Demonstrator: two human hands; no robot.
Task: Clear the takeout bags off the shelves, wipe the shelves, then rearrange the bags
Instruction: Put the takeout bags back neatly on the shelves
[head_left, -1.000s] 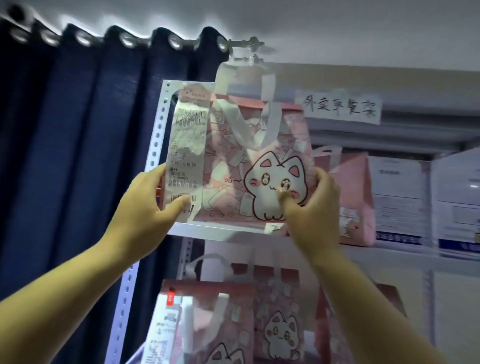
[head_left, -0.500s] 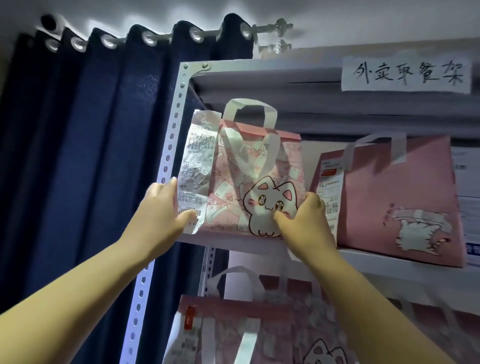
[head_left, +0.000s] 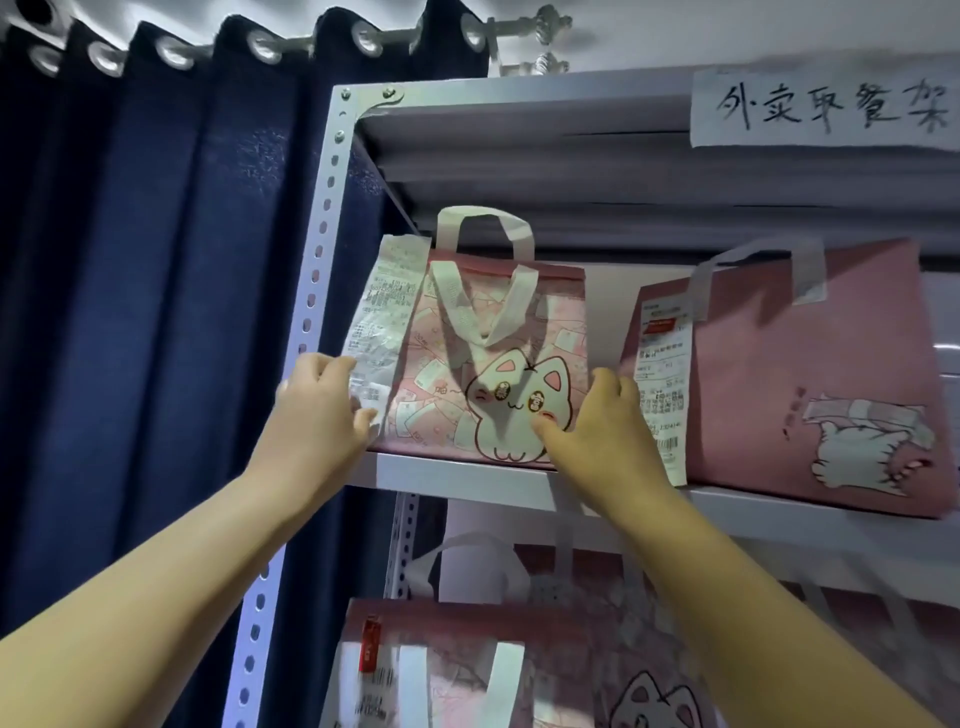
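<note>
Your left hand (head_left: 317, 410) and your right hand (head_left: 605, 423) hold the cat bag (head_left: 467, 364) between them, each curled around a lower side edge, thumb on the front. The bag stands upright at the left end of the upper shelf (head_left: 457, 475), just beside the wider pink bag (head_left: 810, 374).

The right hand (head_left: 605, 431) covers one cat bag (head_left: 483, 364) corner.

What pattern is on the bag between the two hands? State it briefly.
The pink takeout bag shows a white cartoon cat; head view.
</note>
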